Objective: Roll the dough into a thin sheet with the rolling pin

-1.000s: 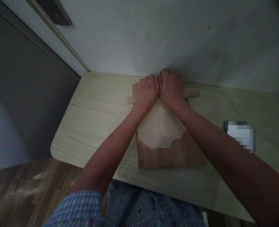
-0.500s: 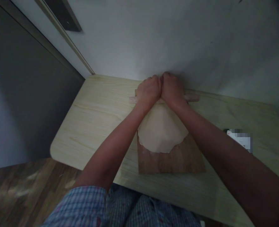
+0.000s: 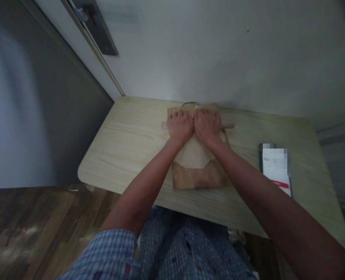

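Note:
Side by side, my left hand [image 3: 180, 124] and my right hand [image 3: 207, 125] curl over a thin wooden rolling pin [image 3: 228, 125]. Its ends stick out beyond both hands, and its middle is hidden under them. Beneath the pin lies a flattened pale sheet of dough [image 3: 194, 155] with an uneven near edge. The dough rests on a brown wooden cutting board [image 3: 200, 179], whose bare near end shows. A thin curved handle shows at the board's far edge.
The light wood-grain table [image 3: 125, 140] has a rounded left corner and meets a white wall [image 3: 190, 58]. Right of my right forearm lies a phone [image 3: 274, 163] with a lit screen. A dark metal lock plate [image 3: 102, 35] is at upper left.
My hands have come back a little toward me on the pin, and the knuckles have lowered, with fingers now stretched forward over it. The head view has shifted, showing more of the phone.

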`<state>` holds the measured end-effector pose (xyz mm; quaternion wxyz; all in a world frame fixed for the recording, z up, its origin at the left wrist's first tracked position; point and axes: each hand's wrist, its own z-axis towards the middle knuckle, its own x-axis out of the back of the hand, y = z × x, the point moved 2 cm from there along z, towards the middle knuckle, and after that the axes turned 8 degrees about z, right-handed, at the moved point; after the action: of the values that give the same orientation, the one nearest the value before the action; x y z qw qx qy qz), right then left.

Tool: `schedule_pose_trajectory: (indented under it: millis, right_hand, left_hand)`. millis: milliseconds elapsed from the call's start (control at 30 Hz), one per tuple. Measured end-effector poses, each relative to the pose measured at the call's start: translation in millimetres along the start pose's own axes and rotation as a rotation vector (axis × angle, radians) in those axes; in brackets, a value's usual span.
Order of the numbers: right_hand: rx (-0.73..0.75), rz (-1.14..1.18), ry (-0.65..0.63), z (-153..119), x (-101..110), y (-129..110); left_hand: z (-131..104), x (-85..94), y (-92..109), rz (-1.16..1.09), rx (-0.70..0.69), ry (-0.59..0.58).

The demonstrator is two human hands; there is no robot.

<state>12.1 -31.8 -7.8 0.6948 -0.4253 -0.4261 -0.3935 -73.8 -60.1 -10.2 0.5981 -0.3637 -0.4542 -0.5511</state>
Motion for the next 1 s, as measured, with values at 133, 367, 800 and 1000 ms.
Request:
schedule_pose_trajectory:
  millis: [133,367,800,1000]
  right_hand:
    - [0.001,0.029,0.025,-22,4,-2]
    - [0.048,0.086,0.005,-58,15,-6]
    - [0.101,0.084,0.021,-82,20,-4]
    - [0.09,0.087,0.005,-69,16,-2]
  left_hand:
    - [-19,7.0,2,0.007,-0.032,0.037]
    - [-52,18.0,4,0.017,-0.066,0.035]
    - [-76,21.0,6,0.047,-0.1,-0.011]
    - [-68,16.2,6,0.056,-0.091,-0.013]
